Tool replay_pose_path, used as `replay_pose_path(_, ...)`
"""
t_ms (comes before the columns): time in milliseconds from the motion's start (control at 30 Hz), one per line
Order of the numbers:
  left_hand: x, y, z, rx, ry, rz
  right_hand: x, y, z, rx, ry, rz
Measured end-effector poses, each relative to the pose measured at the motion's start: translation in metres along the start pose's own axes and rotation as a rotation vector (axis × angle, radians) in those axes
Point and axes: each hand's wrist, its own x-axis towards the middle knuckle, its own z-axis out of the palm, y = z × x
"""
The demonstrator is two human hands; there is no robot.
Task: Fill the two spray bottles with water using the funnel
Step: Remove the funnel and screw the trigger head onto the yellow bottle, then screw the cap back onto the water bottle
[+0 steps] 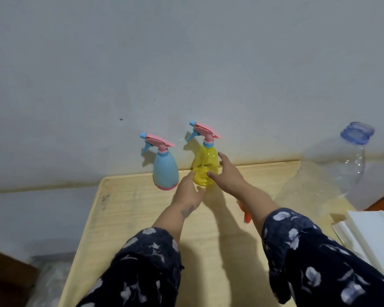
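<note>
Two spray bottles stand upright at the table's far edge against the wall, both with pink and blue trigger heads screwed on. The blue spray bottle point(165, 171) is on the left and the clear yellow spray bottle point(205, 167) on the right. My left hand point(190, 192) reaches to the yellow bottle's lower left with straight fingers at its base. My right hand point(227, 173) is spread open at the bottle's right side. Neither hand grips it. An orange funnel point(245, 212) lies on the table, mostly hidden behind my right forearm.
A large clear water jug point(333, 173) with a blue open neck stands at the right end of the wooden table point(124, 218). A stack of white paper point(372, 235) lies at the right front. The wall runs just behind the bottles.
</note>
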Motion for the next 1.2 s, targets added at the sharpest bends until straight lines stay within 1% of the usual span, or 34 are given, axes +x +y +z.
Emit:
replay_pose_path(100,-0.023,0.011,-0.005,-0.022,-0.018,0.052,-0.041,0.011,-0.006,-0.009,0.023,0.041)
replay_pose_path(200,-0.048,0.035,-0.005,0.012,-0.039,0.176,-0.088,0.034,-0.013,-0.032,0.002,0.081)
replay_pose_path(267,-0.067,0.057,0.001,-0.021,-0.066,0.256,-0.119,0.056,-0.021,-0.086,-0.003,0.092)
replay_pose_path(367,-0.095,0.099,0.016,-0.136,-0.080,0.372,-0.159,0.093,-0.043,-0.227,0.017,0.163)
replay_pose_path(467,-0.117,0.145,0.029,-0.213,-0.044,0.474,-0.188,0.132,-0.073,-0.407,0.096,0.232)
replay_pose_path(567,-0.130,0.181,0.038,-0.254,-0.011,0.537,-0.200,0.164,-0.097,-0.552,0.106,0.262)
replay_pose_path(633,-0.131,0.195,0.045,-0.263,0.024,0.537,-0.202,0.181,-0.106,-0.585,0.074,0.256)
replay_pose_path(700,-0.131,0.201,0.053,-0.253,0.048,0.515,-0.201,0.195,-0.109,-0.616,-0.003,0.237)
replay_pose_path(767,-0.130,0.203,0.061,-0.249,0.060,0.482,-0.201,0.207,-0.108,-0.688,-0.103,0.191)
replay_pose_path(833,-0.128,0.207,0.069,-0.229,0.082,0.451,-0.201,0.215,-0.109,-0.729,-0.142,0.139)
replay_pose_path(967,-0.124,0.217,0.084,-0.176,0.157,0.403,-0.191,0.235,-0.117,-0.725,-0.093,0.000)
replay_pose_path(1067,-0.125,0.218,0.094,-0.171,0.218,0.402,-0.182,0.246,-0.123,-0.716,-0.096,-0.082)
replay_pose_path(1200,-0.123,0.220,0.098,-0.157,0.235,0.389,-0.175,0.252,-0.128,-0.700,-0.076,-0.156)
